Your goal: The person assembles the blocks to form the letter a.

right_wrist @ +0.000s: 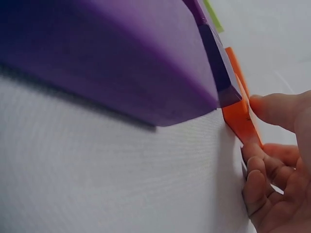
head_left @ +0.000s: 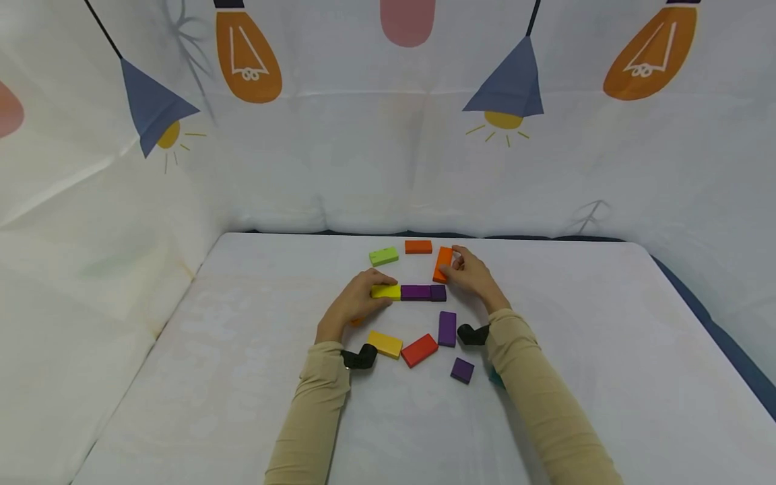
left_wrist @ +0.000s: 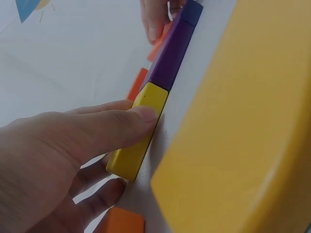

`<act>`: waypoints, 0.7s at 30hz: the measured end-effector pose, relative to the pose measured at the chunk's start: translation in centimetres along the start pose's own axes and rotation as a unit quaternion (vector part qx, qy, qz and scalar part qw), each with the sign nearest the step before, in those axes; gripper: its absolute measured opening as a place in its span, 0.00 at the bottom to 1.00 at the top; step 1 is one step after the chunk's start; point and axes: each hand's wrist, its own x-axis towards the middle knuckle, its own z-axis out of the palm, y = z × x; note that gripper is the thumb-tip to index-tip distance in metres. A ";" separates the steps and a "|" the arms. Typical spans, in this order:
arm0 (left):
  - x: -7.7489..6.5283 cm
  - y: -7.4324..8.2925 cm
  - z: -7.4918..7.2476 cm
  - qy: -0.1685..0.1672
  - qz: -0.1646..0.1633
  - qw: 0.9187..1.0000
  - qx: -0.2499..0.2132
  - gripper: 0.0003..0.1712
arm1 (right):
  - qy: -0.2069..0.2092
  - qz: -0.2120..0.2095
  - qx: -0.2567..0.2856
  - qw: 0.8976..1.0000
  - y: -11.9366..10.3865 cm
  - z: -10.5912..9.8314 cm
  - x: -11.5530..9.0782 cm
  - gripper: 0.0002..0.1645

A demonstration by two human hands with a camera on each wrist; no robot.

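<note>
My left hand (head_left: pixel 354 298) grips a yellow block (head_left: pixel 385 292) between thumb and fingers. This block lies end to end with a long purple block (head_left: pixel 415 293) and a short dark purple block (head_left: pixel 438 293), making a straight row. At the row's far right, my right hand (head_left: pixel 475 277) holds an orange block (head_left: pixel 442 264), with the thumb on one side and the fingertips at its end in the right wrist view. Beneath my left hand, another orange block (head_left: pixel 356 322) is mostly hidden in the head view.
Beyond the row lie a lime green block (head_left: pixel 384 256) and an orange-red block (head_left: pixel 418 247). Nearer are a golden yellow block (head_left: pixel 384 344), a red block (head_left: pixel 419 350), a purple block (head_left: pixel 447 329) and a small purple block (head_left: pixel 462 370). A teal piece (head_left: pixel 496 378) shows partly beside my right sleeve.
</note>
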 end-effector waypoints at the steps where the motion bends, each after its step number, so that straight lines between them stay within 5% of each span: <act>1: 0.0 0.0 0.0 0.000 -0.001 1.000 0.001 0.20 | 0.001 0.000 -0.001 1.000 0.1 0.1 0.0 0.40; 21: 0.0 0.1 0.1 0.004 -0.008 1.000 0.001 0.20 | -0.017 0.010 -0.013 1.000 -0.2 0.3 0.4 0.39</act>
